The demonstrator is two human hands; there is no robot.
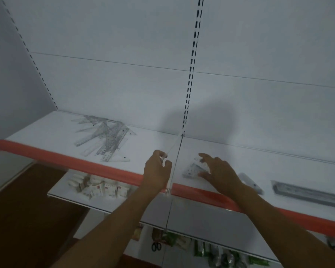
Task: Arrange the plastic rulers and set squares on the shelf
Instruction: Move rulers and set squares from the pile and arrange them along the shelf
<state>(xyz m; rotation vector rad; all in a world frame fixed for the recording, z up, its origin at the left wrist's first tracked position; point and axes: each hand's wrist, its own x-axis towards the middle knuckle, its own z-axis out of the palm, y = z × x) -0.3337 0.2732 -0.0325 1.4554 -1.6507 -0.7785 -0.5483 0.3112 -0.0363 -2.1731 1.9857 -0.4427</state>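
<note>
A loose heap of clear plastic rulers and set squares point(106, 137) lies on the left part of the white shelf point(46, 130), which has a red front strip. My left hand point(157, 169) pinches the near end of a long clear ruler point(174, 145) standing on edge along the joint between two shelf boards. To its right, my right hand point(217, 171) rests with spread fingers on a small stack of set squares point(193, 168) lying flat on the right shelf board. A neat bundle of rulers point(307, 193) lies at the far right.
A small clear packet point(249, 181) lies between my right hand and the ruler bundle. A slotted upright point(191, 64) runs up the back wall. Lower shelves hold white packets point(99, 187), scissors point(156, 246) and green packs point(220, 254).
</note>
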